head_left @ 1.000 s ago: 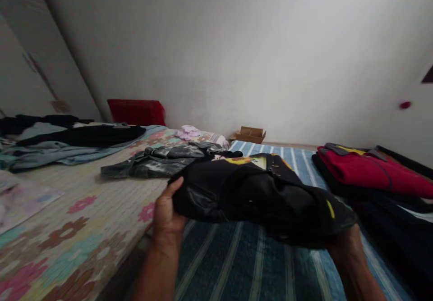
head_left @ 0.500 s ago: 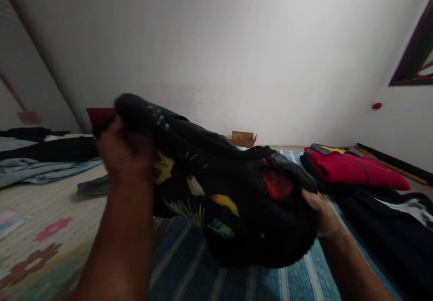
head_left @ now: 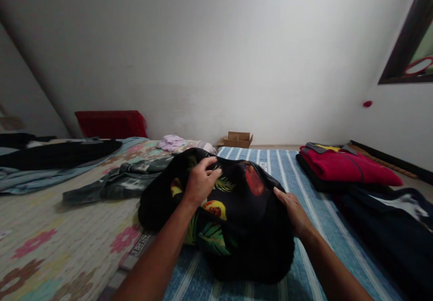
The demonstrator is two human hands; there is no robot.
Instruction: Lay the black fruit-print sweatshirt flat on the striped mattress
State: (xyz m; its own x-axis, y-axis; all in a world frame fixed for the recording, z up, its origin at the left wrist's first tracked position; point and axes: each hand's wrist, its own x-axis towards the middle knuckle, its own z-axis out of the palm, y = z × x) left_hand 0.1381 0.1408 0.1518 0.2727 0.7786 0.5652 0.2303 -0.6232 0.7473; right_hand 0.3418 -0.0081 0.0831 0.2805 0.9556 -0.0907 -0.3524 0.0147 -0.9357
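A black garment with a colourful leaf-and-fruit print (head_left: 243, 229) lies bunched over the blue striped cover, its left part reaching onto the flowered bedding. Its exact kind does not show in the folds. My left hand (head_left: 202, 181) is on top of it near the middle, fingers curled together at the cloth. At the garment's right edge, my right hand (head_left: 293, 208) pinches the fabric between thumb and fingers. Just left of the bundle lies a grey-green patterned garment (head_left: 118, 184), partly covered by it.
Folded clothes with a red top (head_left: 345, 163) are stacked at the right, beside a dark navy garment (head_left: 379, 229). Black clothing (head_left: 61, 154) lies over light blue cloth at far left. A red case-like object (head_left: 111, 124), lilac cloth (head_left: 171, 142) and cardboard box (head_left: 238, 139) are near the wall.
The black garment has come down from a raised, stretched position onto the covers. My left hand has moved right, from its left end to its middle; my right hand has shifted slightly left.
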